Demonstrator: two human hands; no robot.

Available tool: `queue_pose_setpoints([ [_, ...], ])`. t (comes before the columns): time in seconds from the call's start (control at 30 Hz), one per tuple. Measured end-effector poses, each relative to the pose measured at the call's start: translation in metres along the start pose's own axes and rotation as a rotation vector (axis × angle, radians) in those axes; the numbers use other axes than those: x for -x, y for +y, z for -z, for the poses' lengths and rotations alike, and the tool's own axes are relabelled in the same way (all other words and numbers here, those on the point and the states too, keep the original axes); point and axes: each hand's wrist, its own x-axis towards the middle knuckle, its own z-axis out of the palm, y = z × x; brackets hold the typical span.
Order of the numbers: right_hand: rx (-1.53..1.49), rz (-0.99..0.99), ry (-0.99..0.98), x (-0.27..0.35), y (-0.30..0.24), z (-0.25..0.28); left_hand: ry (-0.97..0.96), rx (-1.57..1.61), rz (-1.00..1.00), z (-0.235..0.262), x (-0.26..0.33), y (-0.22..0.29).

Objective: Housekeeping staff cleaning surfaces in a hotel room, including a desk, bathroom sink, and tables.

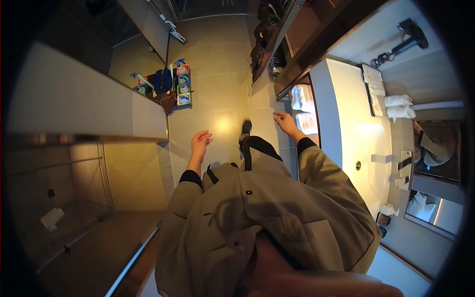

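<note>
Head view, and two bare hands are held out over the tiled floor [217,94]. The left hand [200,144] is released, its fingers loosely spread around nothing; the right hand [287,123] is lightly curled (whether something tiny is pinched at the fingertips cannot be told). Just beyond it, low beside the counter [324,106], two folded white cloths [305,122] are lodged, towels by the look of them. Ahead and to the left, on the floor, a caddy [190,99] of spray bottles [183,88] is parked, well apart from the left hand.

Now for technique: a step across the floor seems to be under way, one dark shoe [246,127] placed ahead. It is best taken squarely, with sleeves kept clear of the counter edge; any bottle is best grasped round its body, any cloth supported from beneath so that its folds are kept.

And the lie of things: the caddy's right-hand row is lined up away from the body, its long axis fore and aft. Nozzle directions are too small to be read. One cloth is set farther off than the other; their own long axes cannot be made out.
</note>
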Motion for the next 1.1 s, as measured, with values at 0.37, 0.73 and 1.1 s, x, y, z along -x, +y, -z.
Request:
queue_pose_setpoints([
  [0.37,0.099,-0.12,0.224,-0.39,-0.063,-0.028,0.094,-0.021,0.143,-0.052,-0.178,0.079],
  [0.73,-1.117,-0.759,0.626,-0.548,-0.04,-0.021,-0.079,-0.01,0.187,-0.015,-0.314,0.089],
  [1.1,-0.783,-0.079,0.843,-0.422,-0.175,-0.018,-0.706,-0.142,0.501,-0.205,-0.467,0.24],
])
